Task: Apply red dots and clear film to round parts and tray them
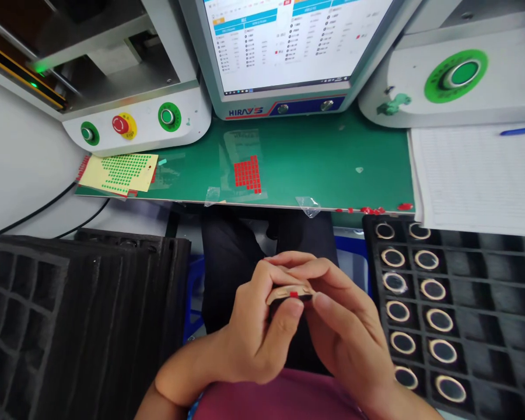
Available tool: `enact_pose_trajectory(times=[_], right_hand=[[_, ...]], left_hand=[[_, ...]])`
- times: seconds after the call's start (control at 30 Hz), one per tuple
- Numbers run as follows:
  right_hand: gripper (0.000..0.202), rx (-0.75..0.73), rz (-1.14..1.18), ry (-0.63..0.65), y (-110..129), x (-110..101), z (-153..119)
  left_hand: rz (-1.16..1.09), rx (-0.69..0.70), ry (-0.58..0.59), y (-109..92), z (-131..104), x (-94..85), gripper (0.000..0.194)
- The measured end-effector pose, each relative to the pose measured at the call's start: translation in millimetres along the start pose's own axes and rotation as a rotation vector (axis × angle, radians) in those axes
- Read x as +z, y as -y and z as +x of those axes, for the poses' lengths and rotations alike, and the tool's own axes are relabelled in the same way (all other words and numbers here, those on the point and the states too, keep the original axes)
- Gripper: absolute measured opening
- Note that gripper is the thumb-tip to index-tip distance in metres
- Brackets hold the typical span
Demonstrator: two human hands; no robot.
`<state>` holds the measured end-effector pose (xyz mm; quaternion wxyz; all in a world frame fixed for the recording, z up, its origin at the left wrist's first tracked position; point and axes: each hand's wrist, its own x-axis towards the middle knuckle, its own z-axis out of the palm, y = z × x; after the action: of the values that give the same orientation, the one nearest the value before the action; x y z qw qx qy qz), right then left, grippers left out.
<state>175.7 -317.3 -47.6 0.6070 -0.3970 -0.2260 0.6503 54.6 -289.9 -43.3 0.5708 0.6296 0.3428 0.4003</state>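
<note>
Gold-rimmed pc (278,294) w/ red tab (294,294) gripped btwn L hand (256,326) & R hand (347,312).

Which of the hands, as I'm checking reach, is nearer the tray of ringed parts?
Right. The right hand is by the left edge of the tray; the left hand is farther left.

Towards six o'clock, the piece (283,290) is largely covered by fingers (289,315), its far side unseen! At twelve the screen (284,46) is clipped, its small print (251,53) blurred past reading; pen (522,132), tray (481,331) and stack (76,326) are cut off at two, four and eight.
</note>
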Motion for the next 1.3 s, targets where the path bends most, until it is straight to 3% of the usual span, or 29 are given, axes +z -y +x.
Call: enact_pose_trajectory(times=[0.2, 0.37, 0.67, 1.0, 1.07, 1.13, 1.2, 1.3], right_hand=[[0.008, 0.057, 0.067, 0.024, 5.6, 8.4, 0.3], [0.004, 0.086, 0.069, -0.012, 4.5, 9.0, -0.1], [0.005, -0.01, 0.158, -0.235, -13.1, 22.7, -2.7], [0.009, -0.037, 0.182, -0.334, -19.0, 22.6, -6.3], [0.013, -0.07, 0.161, -0.316, -18.6, 21.3, -5.7], [0.014, -0.076, 0.123, -0.25, -16.5, 17.0, -6.2], [0.015, -0.099, 0.021, -0.162, -13.0, 9.7, -7.1], [0.033, -0.377, -0.321, -0.059, -7.2, -4.4, -6.3]], left_hand=[[0.203, 0.146, 0.112, 0.3, 3.3, -6.1, 0.02], [0.361, 0.218, 0.121, -0.9, 3.4, -8.3, 0.018], [0.584, 0.313, 0.147, 2.2, 6.6, -6.6, 0.023], [0.616, 0.317, 0.213, 14.6, 4.7, 1.6, 0.023], [0.542, 0.264, 0.238, 12.5, 5.1, 0.8, 0.017], [0.328, 0.133, 0.236, 8.8, 6.5, -0.4, 0.012], [-0.104, -0.068, 0.184, 5.0, 8.3, -1.6, 0.011], [-0.875, -0.367, 0.16, 2.3, 9.3, -3.4, 0.023]])
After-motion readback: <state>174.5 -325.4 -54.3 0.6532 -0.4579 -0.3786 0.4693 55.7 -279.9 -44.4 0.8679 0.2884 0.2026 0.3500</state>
